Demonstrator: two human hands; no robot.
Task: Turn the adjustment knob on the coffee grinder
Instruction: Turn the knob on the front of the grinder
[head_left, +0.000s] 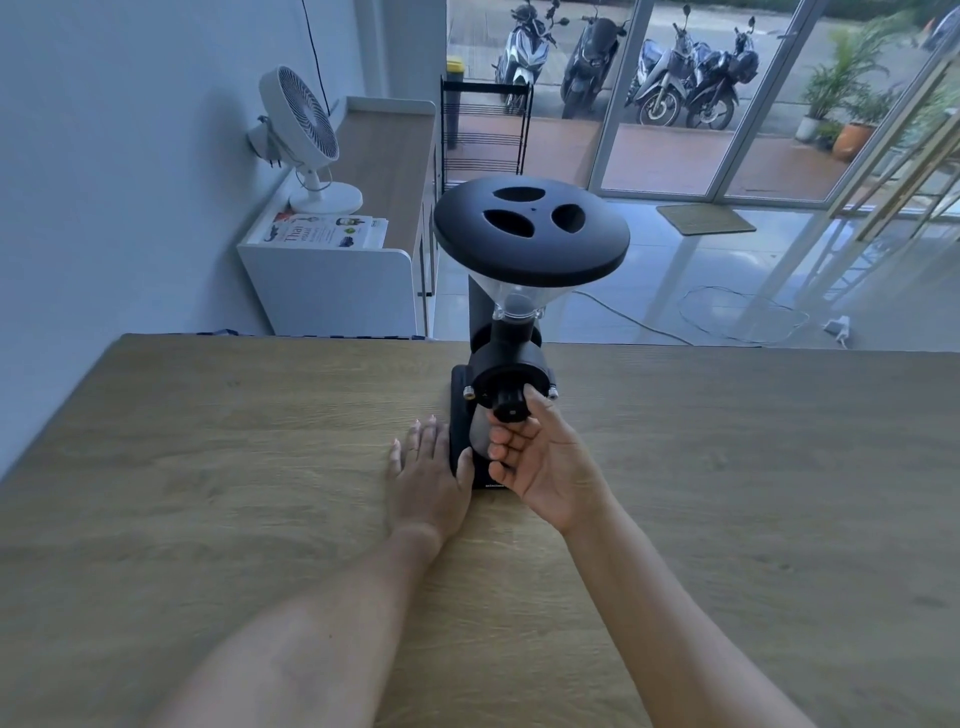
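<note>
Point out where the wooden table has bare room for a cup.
Bare wood lies left of the left hand toward the wooden table's wall-side edge, and right of the right hand. It is crowded around the black coffee grinder's base, where both hands sit.

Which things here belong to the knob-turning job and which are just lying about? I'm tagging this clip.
In the job:
- coffee grinder
- adjustment knob, pinched by the right hand
- left hand, flat on the table against the grinder's base

Just lying about:
- white fan
- magazines on the cabinet
- black rack
- doormat
</note>
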